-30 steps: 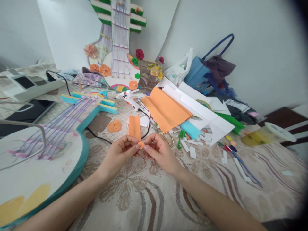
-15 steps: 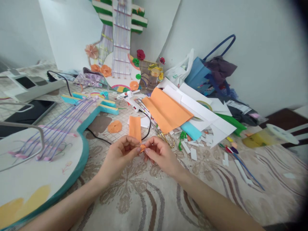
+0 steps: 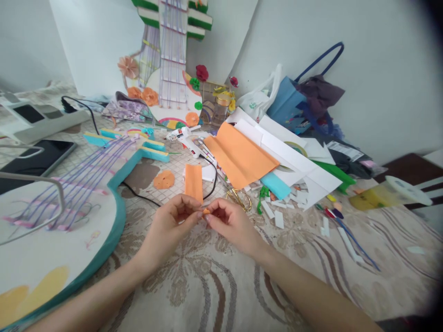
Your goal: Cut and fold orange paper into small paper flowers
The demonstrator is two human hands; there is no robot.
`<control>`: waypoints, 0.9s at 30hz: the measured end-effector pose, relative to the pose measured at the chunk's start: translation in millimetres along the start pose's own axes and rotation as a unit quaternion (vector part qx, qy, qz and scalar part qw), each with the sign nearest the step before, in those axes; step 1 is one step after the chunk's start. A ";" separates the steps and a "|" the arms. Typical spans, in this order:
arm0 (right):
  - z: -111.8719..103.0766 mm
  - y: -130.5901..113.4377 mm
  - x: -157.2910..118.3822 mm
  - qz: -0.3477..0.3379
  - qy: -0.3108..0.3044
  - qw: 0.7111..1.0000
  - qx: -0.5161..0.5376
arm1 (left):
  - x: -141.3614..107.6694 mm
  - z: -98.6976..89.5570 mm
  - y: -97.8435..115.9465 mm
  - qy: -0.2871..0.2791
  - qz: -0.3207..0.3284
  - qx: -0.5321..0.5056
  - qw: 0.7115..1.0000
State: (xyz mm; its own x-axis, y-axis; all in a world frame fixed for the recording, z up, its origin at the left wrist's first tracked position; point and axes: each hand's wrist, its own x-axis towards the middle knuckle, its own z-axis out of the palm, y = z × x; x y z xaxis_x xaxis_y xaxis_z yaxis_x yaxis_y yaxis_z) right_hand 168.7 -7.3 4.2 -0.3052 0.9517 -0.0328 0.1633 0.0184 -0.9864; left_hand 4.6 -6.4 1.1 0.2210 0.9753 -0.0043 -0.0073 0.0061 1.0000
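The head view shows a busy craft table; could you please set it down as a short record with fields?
Left hand: fingertips pinched at a small orange piece
Right hand: thumb and fingers pinched on the same piece, its shape mostly hidden
Just beyond the hands: orange strip, with a round orange piece to its left
Farther back: white glue gun
Right of the strip: large orange sheet
Left side: guitar-shaped craft with a teal edge, lying flat
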 end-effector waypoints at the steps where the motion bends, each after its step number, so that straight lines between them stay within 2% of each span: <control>1: 0.6 0.6 -0.6 -0.009 0.001 1.000 -0.008 | 0.4 -0.4 0.2 0.001 -0.002 -0.002 1.000; 4: 1.8 0.4 -2.5 -0.026 0.014 0.999 -0.032 | 1.4 -1.1 0.5 -0.001 -0.010 -0.007 1.000; 7: 2.3 -1.2 -4.0 -0.053 0.053 0.992 -0.106 | 2.1 -0.5 0.3 -0.007 -0.015 -0.018 1.000; 10: 2.5 -1.5 -4.9 -0.118 0.104 0.965 -0.208 | 2.4 0.1 0.0 -0.018 -0.020 -0.024 0.999; 12: 2.6 -0.7 -5.4 -0.163 0.118 0.946 -0.253 | 2.1 0.0 -0.3 -0.025 -0.020 -0.024 0.999; 18: 2.8 4.1 -6.7 -0.239 0.108 0.915 -0.308 | 0.8 -1.2 -0.8 -0.031 -0.015 -0.017 0.999; 23: 3.8 6.6 -7.3 -0.261 0.098 0.895 -0.349 | 1.7 0.1 0.6 -0.038 -0.020 -0.019 0.999; 27: 4.9 5.5 -7.0 -0.273 0.082 0.881 -0.377 | 2.5 0.8 3.4 -0.035 -0.050 -0.036 0.997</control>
State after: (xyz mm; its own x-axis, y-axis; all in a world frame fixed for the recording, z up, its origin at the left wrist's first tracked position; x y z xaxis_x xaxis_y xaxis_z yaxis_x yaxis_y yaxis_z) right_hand 167.1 -15.3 -1.8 -0.4012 0.7685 0.4985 0.6301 0.6265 -0.4587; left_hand 5.9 -4.1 4.5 0.2920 0.9510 -0.1017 -0.0518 0.1220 0.9912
